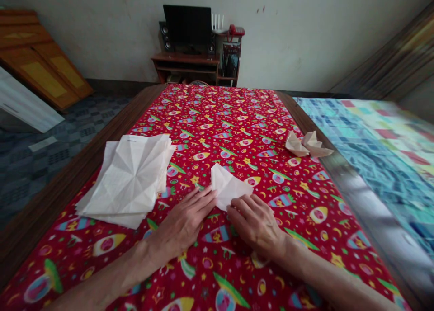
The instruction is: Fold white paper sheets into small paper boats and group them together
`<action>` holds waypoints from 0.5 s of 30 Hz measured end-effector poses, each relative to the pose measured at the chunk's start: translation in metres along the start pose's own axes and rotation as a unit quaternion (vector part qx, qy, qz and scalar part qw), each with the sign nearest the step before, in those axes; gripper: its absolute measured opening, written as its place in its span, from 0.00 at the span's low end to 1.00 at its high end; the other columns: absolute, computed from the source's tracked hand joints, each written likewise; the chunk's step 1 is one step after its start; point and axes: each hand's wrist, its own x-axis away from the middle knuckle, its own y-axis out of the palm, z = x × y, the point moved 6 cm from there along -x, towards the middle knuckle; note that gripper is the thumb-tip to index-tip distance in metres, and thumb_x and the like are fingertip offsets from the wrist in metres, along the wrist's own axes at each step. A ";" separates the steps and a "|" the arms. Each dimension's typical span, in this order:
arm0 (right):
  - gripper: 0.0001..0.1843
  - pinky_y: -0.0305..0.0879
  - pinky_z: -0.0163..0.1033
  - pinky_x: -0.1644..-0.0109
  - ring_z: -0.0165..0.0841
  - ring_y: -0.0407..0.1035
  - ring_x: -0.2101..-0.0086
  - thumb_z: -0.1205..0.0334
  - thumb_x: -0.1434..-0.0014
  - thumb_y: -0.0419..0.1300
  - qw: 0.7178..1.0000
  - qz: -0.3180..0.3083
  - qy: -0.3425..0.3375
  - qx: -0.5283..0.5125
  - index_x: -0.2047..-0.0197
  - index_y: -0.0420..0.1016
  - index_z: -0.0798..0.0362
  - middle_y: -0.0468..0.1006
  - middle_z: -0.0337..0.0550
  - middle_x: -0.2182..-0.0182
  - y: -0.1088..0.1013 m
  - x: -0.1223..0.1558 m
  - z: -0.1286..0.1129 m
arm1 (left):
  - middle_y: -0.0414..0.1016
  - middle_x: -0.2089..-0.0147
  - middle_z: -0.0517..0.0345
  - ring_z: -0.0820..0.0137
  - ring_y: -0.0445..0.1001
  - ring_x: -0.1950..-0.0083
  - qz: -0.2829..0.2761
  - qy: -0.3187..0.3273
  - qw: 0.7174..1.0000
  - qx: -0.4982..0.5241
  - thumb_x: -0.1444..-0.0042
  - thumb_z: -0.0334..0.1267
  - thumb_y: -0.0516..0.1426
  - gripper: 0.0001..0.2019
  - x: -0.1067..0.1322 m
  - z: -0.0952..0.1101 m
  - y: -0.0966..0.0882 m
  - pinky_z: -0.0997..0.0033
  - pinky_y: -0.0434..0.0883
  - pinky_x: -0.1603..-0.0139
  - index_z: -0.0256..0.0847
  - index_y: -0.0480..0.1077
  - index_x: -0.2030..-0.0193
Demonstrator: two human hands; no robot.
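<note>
A small piece of folded white paper (228, 186) lies on the red patterned tablecloth in front of me, its pointed corner facing away. My left hand (188, 214) rests flat with fingers stretched out, the fingertips touching the paper's left edge. At the lower right edge, my right hand (254, 220) has its fingers curled onto the paper; the thumb side is partly hidden. Left of my hands is a stack of creased white sheets (130, 180), the top one marked by folds that meet at its middle. Two folded paper shapes (296, 144) (315, 144) stand near the table's right edge.
The table has a dark wooden edge (366, 202) around the red tablecloth (217, 116). Beyond it, a monitor (187, 25) stands on a wooden desk (190, 60) against the wall. A bed with a blue patterned cover (356, 153) is at the right, a wooden cabinet (40, 60) at the left.
</note>
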 end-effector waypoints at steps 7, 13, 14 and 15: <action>0.11 0.60 0.38 0.62 0.33 0.64 0.66 0.68 0.35 0.50 0.994 -0.018 0.031 -0.100 0.63 0.73 0.55 0.73 0.45 0.67 0.007 -0.001 0.013 | 0.64 0.37 0.51 0.66 0.59 0.34 0.020 -0.008 1.000 0.014 0.42 0.22 0.45 0.26 -0.009 -0.018 -0.002 0.56 0.61 0.35 0.37 0.60 0.37; 0.10 0.64 0.32 0.63 0.28 0.69 0.67 0.63 0.36 0.55 0.947 0.001 0.150 -0.284 0.66 0.75 0.54 0.75 0.43 0.66 0.007 0.000 0.041 | 0.66 0.37 0.53 0.64 0.60 0.34 0.011 -0.007 1.000 0.018 0.45 0.20 0.47 0.27 -0.009 -0.021 -0.008 0.51 0.60 0.35 0.38 0.62 0.39; 0.10 0.63 0.32 0.64 0.28 0.69 0.69 0.63 0.36 0.55 0.942 -0.004 0.168 -0.290 0.67 0.75 0.54 0.75 0.43 0.68 0.009 -0.002 0.044 | 0.66 0.38 0.53 0.64 0.60 0.35 0.017 -0.009 1.000 0.021 0.45 0.20 0.47 0.27 -0.009 -0.020 -0.009 0.51 0.60 0.35 0.38 0.63 0.39; 0.11 0.63 0.31 0.66 0.28 0.68 0.70 0.63 0.36 0.55 0.941 -0.008 0.182 -0.285 0.69 0.75 0.55 0.75 0.42 0.70 0.010 -0.003 0.046 | 0.67 0.38 0.53 0.64 0.61 0.35 0.024 -0.011 0.999 0.024 0.45 0.20 0.47 0.27 -0.009 -0.019 -0.010 0.52 0.61 0.35 0.38 0.63 0.39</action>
